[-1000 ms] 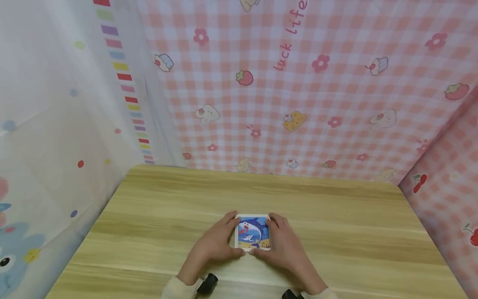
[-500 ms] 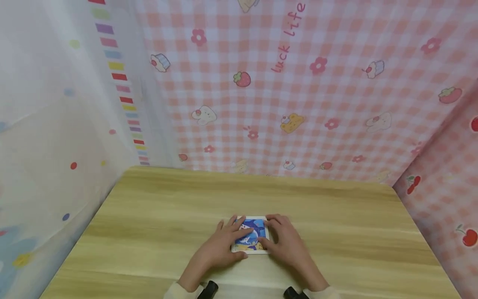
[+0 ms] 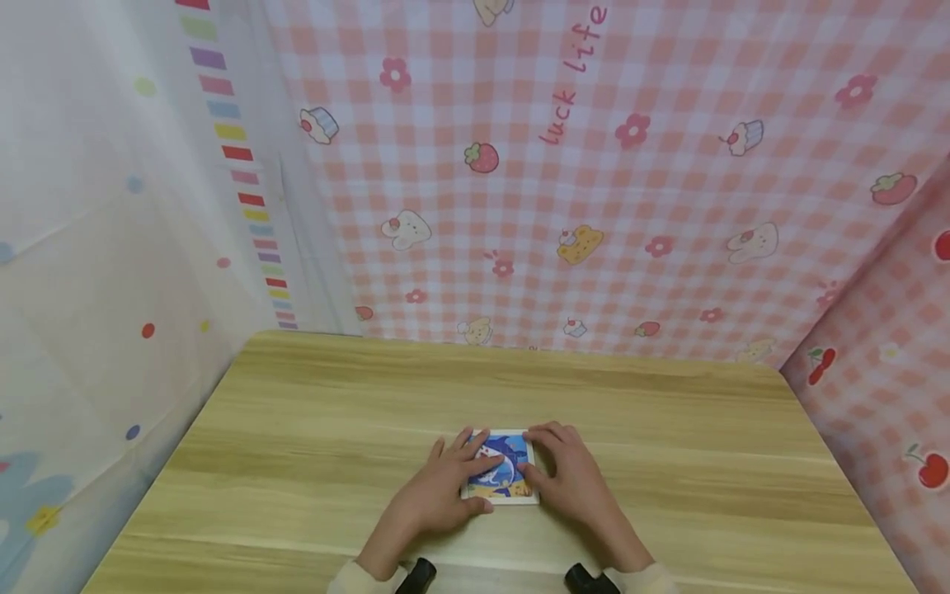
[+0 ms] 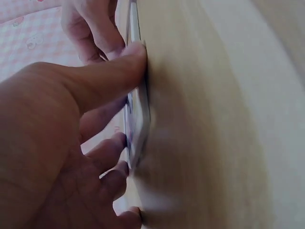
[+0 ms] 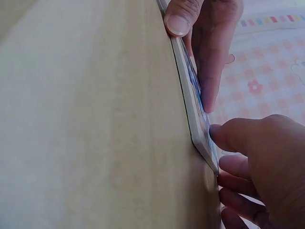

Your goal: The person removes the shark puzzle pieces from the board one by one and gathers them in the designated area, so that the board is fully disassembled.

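A small square picture board (image 3: 512, 478) with a white rim and a blue sea picture lies on the table. My left hand (image 3: 436, 492) is spread over its left part, fingertips on the picture and thumb along the near edge. Part of the picture is hidden beneath those fingers. At the right side my right hand (image 3: 573, 477) holds the board, its thumb (image 5: 226, 136) on the face and its bent fingers at the far right corner. From the left wrist, the board's pale edge (image 4: 141, 112) shows side-on, low against the tabletop.
The wood-grain table (image 3: 334, 412) extends around the board on all sides. Behind it hangs a pink checked curtain (image 3: 519, 198), with a white dotted cloth (image 3: 185, 289) at left and another pink checked cloth (image 3: 883, 412) at right.
My left fingers have moved from the board's edge onto its picture. My right thumb has gone from the near edge up to the face's right side. The head view has shifted slightly.
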A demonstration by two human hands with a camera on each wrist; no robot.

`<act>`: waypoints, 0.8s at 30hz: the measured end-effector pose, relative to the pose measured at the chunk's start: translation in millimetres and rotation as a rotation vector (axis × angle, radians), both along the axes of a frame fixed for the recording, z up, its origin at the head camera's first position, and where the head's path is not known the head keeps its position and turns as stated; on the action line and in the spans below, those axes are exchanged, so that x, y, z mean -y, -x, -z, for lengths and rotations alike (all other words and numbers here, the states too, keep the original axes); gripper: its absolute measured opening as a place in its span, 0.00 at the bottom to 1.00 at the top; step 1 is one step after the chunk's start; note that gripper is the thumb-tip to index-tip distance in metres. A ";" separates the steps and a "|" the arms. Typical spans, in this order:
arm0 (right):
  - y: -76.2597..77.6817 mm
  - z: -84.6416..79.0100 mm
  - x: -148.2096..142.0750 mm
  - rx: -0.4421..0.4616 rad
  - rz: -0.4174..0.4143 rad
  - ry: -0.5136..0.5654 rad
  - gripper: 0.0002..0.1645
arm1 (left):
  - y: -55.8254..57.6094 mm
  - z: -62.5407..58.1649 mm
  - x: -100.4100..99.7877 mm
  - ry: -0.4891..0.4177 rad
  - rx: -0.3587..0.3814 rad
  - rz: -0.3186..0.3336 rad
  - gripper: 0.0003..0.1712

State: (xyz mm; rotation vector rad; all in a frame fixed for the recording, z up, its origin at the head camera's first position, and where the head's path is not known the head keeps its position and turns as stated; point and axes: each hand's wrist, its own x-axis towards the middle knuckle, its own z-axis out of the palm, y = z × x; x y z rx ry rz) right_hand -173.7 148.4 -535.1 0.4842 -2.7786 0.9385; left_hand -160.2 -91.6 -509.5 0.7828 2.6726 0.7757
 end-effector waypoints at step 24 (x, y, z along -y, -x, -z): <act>7.0 -11.3 8.6 0.020 0.023 -0.063 0.15 | -7.4 -1.7 -9.2 0.070 -0.031 -0.018 0.35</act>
